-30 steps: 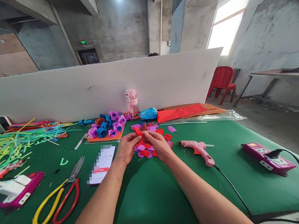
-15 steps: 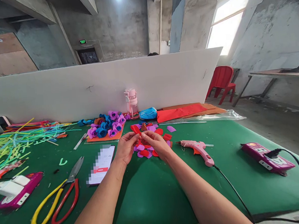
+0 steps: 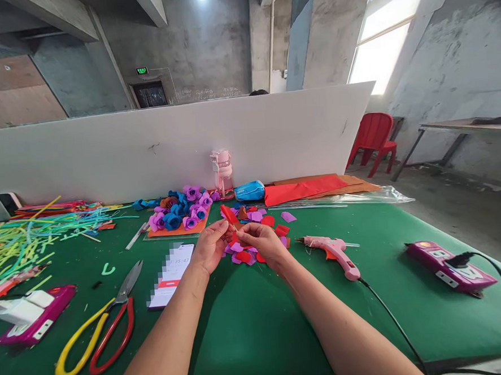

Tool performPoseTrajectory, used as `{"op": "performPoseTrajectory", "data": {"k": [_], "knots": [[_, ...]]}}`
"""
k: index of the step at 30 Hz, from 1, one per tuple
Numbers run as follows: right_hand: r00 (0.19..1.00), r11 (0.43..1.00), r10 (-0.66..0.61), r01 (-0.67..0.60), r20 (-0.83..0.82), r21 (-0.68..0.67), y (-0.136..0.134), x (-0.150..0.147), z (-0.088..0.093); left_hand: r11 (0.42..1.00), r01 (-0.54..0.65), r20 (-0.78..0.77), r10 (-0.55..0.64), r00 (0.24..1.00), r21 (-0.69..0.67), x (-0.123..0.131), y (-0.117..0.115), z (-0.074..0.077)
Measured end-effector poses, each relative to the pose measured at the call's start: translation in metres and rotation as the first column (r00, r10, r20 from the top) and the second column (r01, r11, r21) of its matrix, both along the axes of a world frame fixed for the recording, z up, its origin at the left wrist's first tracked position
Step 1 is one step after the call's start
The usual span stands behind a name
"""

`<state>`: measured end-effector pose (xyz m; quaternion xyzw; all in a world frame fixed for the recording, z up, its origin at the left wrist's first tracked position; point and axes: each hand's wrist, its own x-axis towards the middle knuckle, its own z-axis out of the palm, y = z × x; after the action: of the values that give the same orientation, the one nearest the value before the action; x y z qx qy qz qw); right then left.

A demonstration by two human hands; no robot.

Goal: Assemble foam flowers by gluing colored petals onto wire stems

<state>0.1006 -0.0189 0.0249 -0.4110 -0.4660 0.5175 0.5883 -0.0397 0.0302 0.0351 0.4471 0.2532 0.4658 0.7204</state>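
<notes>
Over a loose pile of red and purple petals (image 3: pixel 243 257), my two hands meet with fingertips nearly touching. My left hand (image 3: pixel 214 243) is closed on a red petal piece (image 3: pixel 229 214) that sticks up above the fingers. A thin pale stick (image 3: pixel 235 228) runs from that piece to my right hand (image 3: pixel 262 240), which pinches its lower end. Purple, blue and brown paper flowers (image 3: pixel 179 209) lie on an orange sheet behind my left hand. To the right, a pink glue gun (image 3: pixel 337 254) rests on the green table (image 3: pixel 251 334).
Scissors (image 3: pixel 123 294) and a phone (image 3: pixel 169 288) lie to the left, near a power strip (image 3: pixel 40 322) and colourful strips (image 3: pixel 24 241). A second power strip (image 3: pixel 450 268) sits at right. A pink bottle (image 3: pixel 221 169) and red sheets (image 3: pixel 301 190) stand or lie by the white partition (image 3: pixel 273 135).
The red piece now stands more upright and tilts left above my fingers, and the thin stick has come into view. The camera view has shifted slightly.
</notes>
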Motion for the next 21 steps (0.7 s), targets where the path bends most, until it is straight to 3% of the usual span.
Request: {"op": "performPoseTrajectory", "data": {"k": [7, 21], "knots": [[0.994, 0.996, 0.079, -0.081, -0.077, -0.032, -0.0007, 0.0019, -0.003, 0.998, 0.034, -0.034, -0.033, 0.999, 0.045, 0.0002, -0.0012, -0.0015], [0.959, 0.974, 0.189, -0.21, -0.21, -0.085, -0.0011, 0.0018, -0.0018, 0.999, 0.032, 0.023, -0.031, 0.999, -0.012, 0.0018, -0.0028, -0.0007]]}}
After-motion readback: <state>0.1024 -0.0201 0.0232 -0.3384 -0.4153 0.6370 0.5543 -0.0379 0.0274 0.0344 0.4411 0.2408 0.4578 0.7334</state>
